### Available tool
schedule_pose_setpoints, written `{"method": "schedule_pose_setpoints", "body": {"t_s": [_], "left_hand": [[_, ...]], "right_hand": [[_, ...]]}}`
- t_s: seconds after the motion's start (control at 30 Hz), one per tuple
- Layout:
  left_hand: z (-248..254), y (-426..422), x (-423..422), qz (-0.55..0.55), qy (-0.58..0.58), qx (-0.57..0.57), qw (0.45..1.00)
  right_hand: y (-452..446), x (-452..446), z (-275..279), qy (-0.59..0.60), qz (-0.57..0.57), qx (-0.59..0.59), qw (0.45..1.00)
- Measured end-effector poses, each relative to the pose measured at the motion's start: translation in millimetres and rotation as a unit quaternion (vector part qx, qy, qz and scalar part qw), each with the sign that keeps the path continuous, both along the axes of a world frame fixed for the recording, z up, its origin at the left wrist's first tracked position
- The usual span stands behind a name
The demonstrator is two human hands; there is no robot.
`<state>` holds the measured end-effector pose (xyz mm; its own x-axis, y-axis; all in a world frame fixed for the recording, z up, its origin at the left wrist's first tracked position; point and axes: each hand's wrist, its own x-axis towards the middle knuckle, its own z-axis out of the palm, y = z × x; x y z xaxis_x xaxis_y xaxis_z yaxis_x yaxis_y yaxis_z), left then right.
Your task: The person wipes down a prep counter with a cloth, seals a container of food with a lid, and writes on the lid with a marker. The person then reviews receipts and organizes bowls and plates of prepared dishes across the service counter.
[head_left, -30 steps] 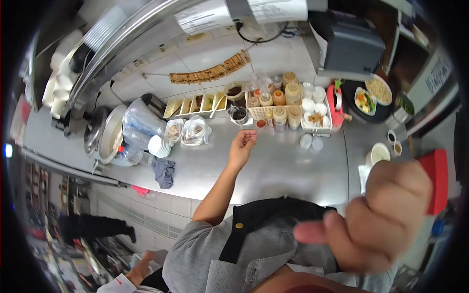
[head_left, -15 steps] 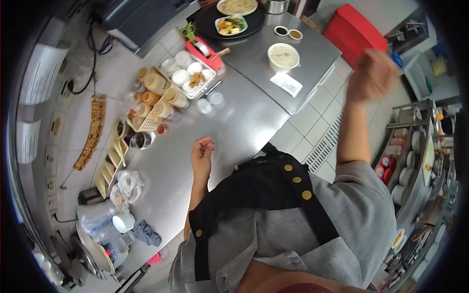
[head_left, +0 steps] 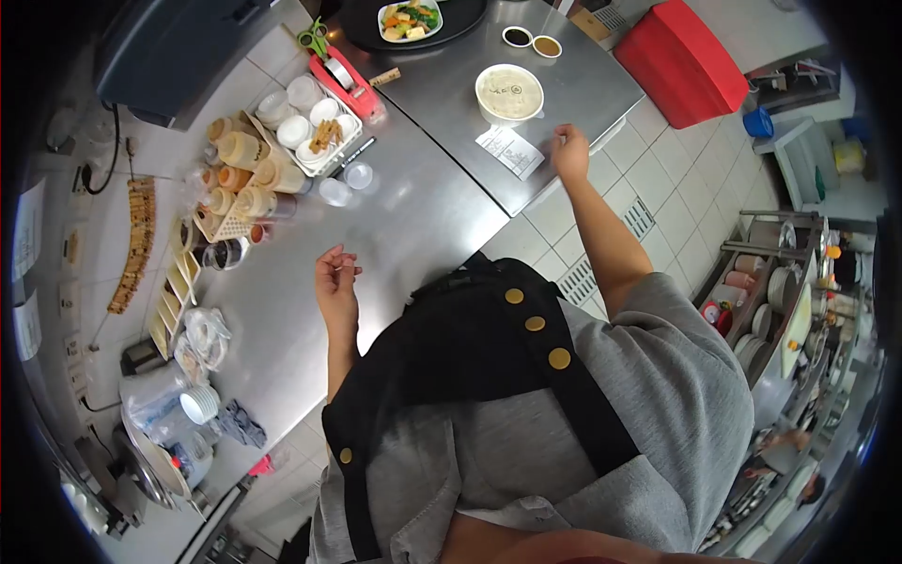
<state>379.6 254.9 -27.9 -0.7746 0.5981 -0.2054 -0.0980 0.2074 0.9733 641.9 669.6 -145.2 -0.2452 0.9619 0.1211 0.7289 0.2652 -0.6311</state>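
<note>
Above the near steel counter is my left hand [head_left: 336, 279], fingers loosely bent and partly apart, with nothing visible in it. My right hand [head_left: 569, 152] is at the right edge of the far steel table, its fingers curled in and no object showing in them. Just left of it lies a printed paper slip [head_left: 510, 152], apart from the fingers. Behind the slip stands a white round tub [head_left: 508, 93] with a translucent lid that bears dark handwriting. Two small sauce cups, one dark [head_left: 517, 37] and one brown [head_left: 547, 46], sit beyond the tub.
A black tray [head_left: 362, 28] carries a dish of vegetables [head_left: 410, 21]. Along the wall side stand a red tape dispenser [head_left: 344, 81], a basket of lidded cups [head_left: 329, 160], sauce bottles [head_left: 246, 150] and plastic bags [head_left: 204, 338]. A red bin [head_left: 678, 66] is beyond the table.
My right hand has come down from raised out at the right to the table edge beside the slip. The view has shifted, and my left hand stays over the counter.
</note>
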Motion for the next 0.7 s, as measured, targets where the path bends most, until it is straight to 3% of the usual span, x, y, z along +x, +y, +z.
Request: {"method": "schedule_pose_setpoints", "body": {"t_s": [0.07, 0.1, 0.17, 0.2, 0.27, 0.33, 0.37, 0.4, 0.43, 0.5, 0.63, 0.7], "left_hand": [[-1.6, -1.5, 11.9, 0.023, 0.007, -0.029, 0.999], [-0.9, -0.8, 18.3, 0.043, -0.006, -0.036, 0.998], [-5.6, -1.5, 29.1, 0.067, -0.021, -0.039, 0.997], [-7.9, -2.0, 34.4, 0.08, -0.029, -0.041, 0.996], [-13.6, 1.2, 43.9, 0.098, -0.04, -0.043, 0.994], [-15.3, 5.5, 51.7, 0.093, -0.054, -0.059, 0.992], [-15.0, 9.2, 54.8, 0.098, -0.056, -0.063, 0.992], [-14.3, 15.5, 57.4, 0.089, -0.053, -0.078, 0.991], [-14.2, 21.5, 59.1, 0.081, -0.05, -0.093, 0.991], [-15.4, 31.6, 60.6, 0.073, -0.039, -0.088, 0.993], [-16.5, 47.6, 63.8, 0.049, -0.008, -0.085, 0.995], [-15.6, 52.9, 68.5, 0.047, -0.012, -0.091, 0.995]], "right_hand": [[-25.4, 4.9, 1.7, -0.036, 0.158, 0.171, 0.972], [-40.5, 7.6, 11.1, -0.041, 0.171, 0.169, 0.97], [-60.3, 13.0, 27.4, -0.111, 0.33, 0.277, 0.896], [-56.2, 16.1, 23.0, -0.112, 0.34, 0.274, 0.893], [-47.9, 21.5, 9.9, -0.042, 0.324, 0.103, 0.94], [-22.8, 7.9, -2.5, -0.068, 0.28, 0.062, 0.956], [-8.3, -8.0, -4.7, 0.092, 0.184, -0.093, 0.974], [3.0, -22.4, -3.8, 0.244, 0.076, -0.244, 0.935], [10.9, -35.8, 5.0, 0.242, 0.078, -0.248, 0.935], [26.4, -60.0, 30.0, 0.407, 0.029, -0.383, 0.829], [57.6, -78.4, 32.0, 0.393, 0.06, -0.418, 0.817], [67.4, -84.3, 30.9, 0.361, 0.045, -0.368, 0.856]]}}
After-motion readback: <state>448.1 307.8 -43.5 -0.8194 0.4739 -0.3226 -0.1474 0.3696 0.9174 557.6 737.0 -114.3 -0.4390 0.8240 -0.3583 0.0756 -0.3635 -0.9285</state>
